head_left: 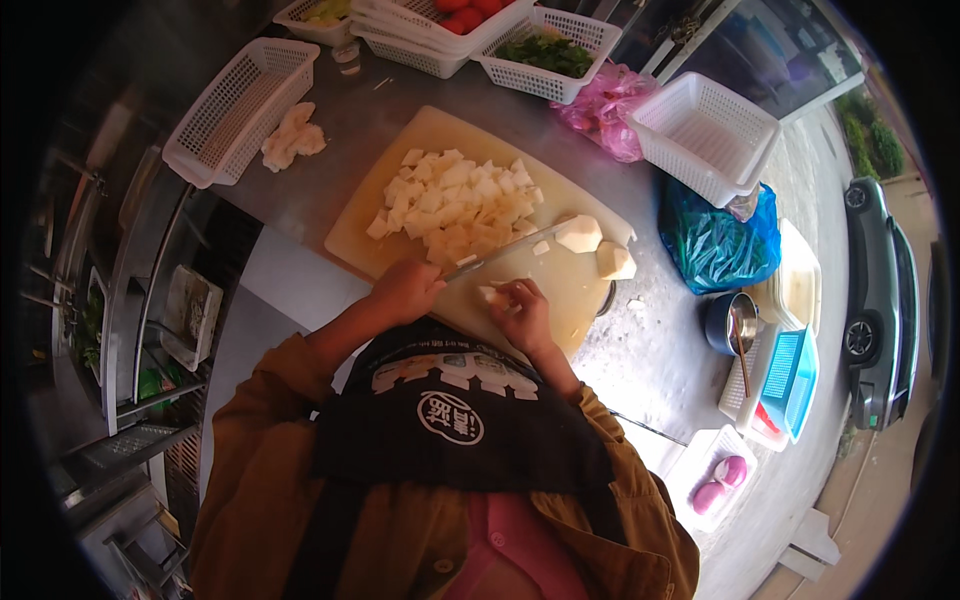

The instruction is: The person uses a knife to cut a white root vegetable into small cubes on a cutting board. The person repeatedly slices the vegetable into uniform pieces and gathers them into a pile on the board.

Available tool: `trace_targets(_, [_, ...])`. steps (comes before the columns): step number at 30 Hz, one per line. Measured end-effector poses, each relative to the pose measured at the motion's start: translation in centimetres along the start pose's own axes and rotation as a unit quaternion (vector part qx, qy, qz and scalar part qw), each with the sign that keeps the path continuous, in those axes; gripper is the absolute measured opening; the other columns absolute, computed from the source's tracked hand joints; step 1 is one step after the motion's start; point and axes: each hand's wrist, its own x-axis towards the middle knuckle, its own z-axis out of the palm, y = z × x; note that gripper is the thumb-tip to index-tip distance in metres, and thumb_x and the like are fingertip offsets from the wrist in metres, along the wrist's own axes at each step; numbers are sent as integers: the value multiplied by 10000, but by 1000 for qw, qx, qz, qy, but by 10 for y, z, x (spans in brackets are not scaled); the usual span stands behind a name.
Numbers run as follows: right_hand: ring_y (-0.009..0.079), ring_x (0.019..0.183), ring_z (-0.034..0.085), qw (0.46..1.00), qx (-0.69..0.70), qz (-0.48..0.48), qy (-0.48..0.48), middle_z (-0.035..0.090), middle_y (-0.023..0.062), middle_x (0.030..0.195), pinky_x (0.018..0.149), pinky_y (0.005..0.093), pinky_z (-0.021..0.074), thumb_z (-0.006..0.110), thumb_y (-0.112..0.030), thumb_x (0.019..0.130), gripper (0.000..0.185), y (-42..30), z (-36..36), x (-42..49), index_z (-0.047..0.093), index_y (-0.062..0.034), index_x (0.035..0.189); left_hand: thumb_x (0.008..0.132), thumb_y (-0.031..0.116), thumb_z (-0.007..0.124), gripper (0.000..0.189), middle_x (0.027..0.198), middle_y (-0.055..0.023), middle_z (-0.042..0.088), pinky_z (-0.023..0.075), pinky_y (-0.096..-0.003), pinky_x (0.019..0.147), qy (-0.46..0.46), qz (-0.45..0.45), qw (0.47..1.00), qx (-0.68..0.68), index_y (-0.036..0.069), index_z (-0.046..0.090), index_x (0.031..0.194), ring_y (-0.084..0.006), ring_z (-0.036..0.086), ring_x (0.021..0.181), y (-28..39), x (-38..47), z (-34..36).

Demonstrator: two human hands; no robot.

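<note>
My left hand (409,291) grips the handle of a kitchen knife (516,246). Its blade slants up to the right across a yellowed cutting board (556,289). Between the fingers of my right hand (522,311) is a small pale piece of peeled vegetable (492,295), close below the blade. A heap of pale diced vegetable (454,199), perhaps potato, covers the board's middle beyond the knife. Near the blade's tip lies a larger peeled chunk (581,235), with a second cut chunk (616,261) beside it at the board's right edge.
A white basket (240,112) and crumpled cloth (294,138) are at left. Baskets of tomatoes (466,16) and leafy greens (546,56) stand behind. Rightward are a pink bag (609,105), white basket (705,139), blue bag (720,247), metal pot (731,322) and onions (720,484).
</note>
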Motion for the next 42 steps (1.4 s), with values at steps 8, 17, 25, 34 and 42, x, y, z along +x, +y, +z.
trace_targets(8, [220, 690, 608, 999, 2, -54, -5, 636, 111, 878, 629, 316, 506, 743, -60, 722, 250, 5, 2, -24, 671, -29, 959, 839, 201, 626, 222, 687, -226, 573, 438, -500, 605, -28, 45, 998, 15, 16, 572, 729, -437, 581, 692, 4, -2, 2])
trace_targets(17, [390, 866, 578, 992, -53, 24, 108, 594, 195, 946, 746, 440, 503, 700, -67, 721, 246, -10, 25, -14, 596, -18, 938, 818, 192, 645, 195, 728, -232, 592, 452, -519, 636, -51, 7, 999, 3, 16, 601, 747, -440, 588, 733, -3, 7, -4])
trace_targets(25, [330, 840, 579, 979, -111, -129, 113, 601, 128, 903, 716, 391, 494, 631, 65, 733, 166, -12, 26, -14, 617, -32, 868, 830, 185, 639, 215, 685, -236, 575, 445, -510, 611, -62, 69, 996, 18, 12, 578, 717, -443, 582, 697, -2, 8, -7])
trace_targets(34, [349, 880, 556, 982, -151, -76, 82, 589, 146, 923, 757, 405, 489, 564, 55, 745, 140, -11, 31, -15, 605, -21, 856, 799, 134, 572, 134, 777, -230, 628, 481, -514, 699, -132, 54, 987, 75, 14, 625, 778, -424, 618, 774, 31, 10, -21])
trace_targets(42, [344, 884, 531, 977, -159, -100, 98, 547, 141, 894, 756, 413, 486, 544, 34, 708, 169, -12, 34, -14, 588, -15, 863, 862, 149, 573, 165, 772, -241, 611, 465, -520, 680, -180, 75, 977, 87, -9, 595, 821, -429, 604, 755, 50, 6, -45])
